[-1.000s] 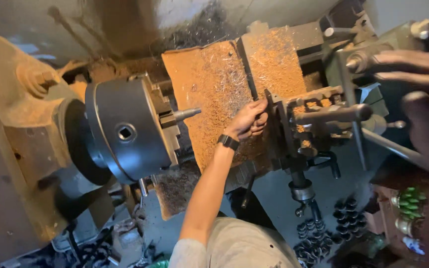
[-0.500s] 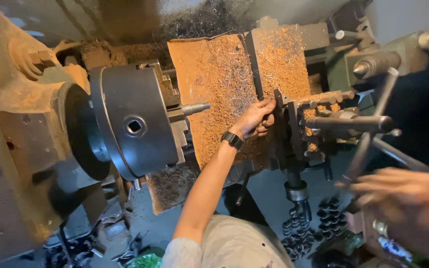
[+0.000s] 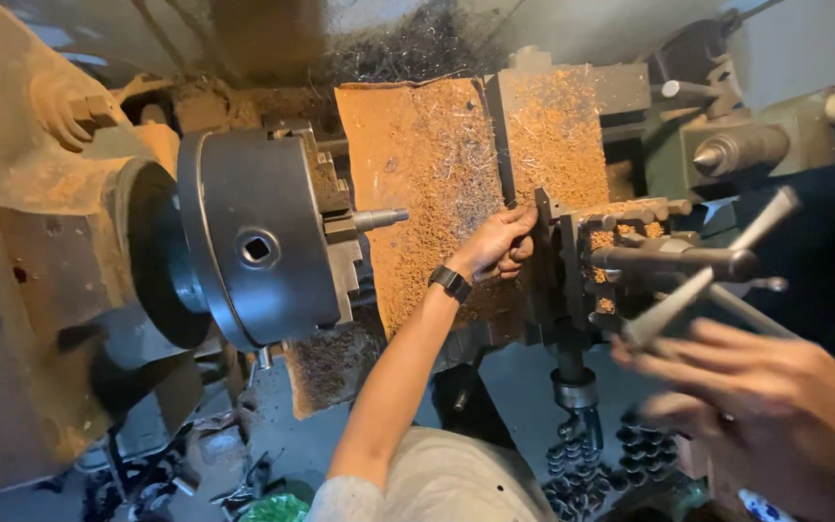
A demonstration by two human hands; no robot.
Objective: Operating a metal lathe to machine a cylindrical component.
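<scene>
Lathe chuck (image 3: 253,246), largest item, sits well to the left of both hands; a short metal rod (image 3: 379,218) is already clamped in its jaws, free end pointing toward the left hand (image 3: 500,244). Judged from this, loading of the workpiece is done; no tool is in contact with the rod, so cutting appears not yet begun. Rust-coloured chip guard sheets (image 3: 437,164), strewn with swarf, lie directly behind and above the left hand. Tool post (image 3: 572,261) stands just right of the left hand; the fingers are curled closed on its near edge or on a small part there, exact grip hidden. Rod lies near, left of and slightly above that hand, not touching. Spoked handwheel (image 3: 688,261) lies just above the right hand (image 3: 765,406); that hand is blurred, fingers spread and apart, holding nothing, close under one spoke. Small dark machined pieces (image 3: 582,464) sit below, left of the right hand.
</scene>
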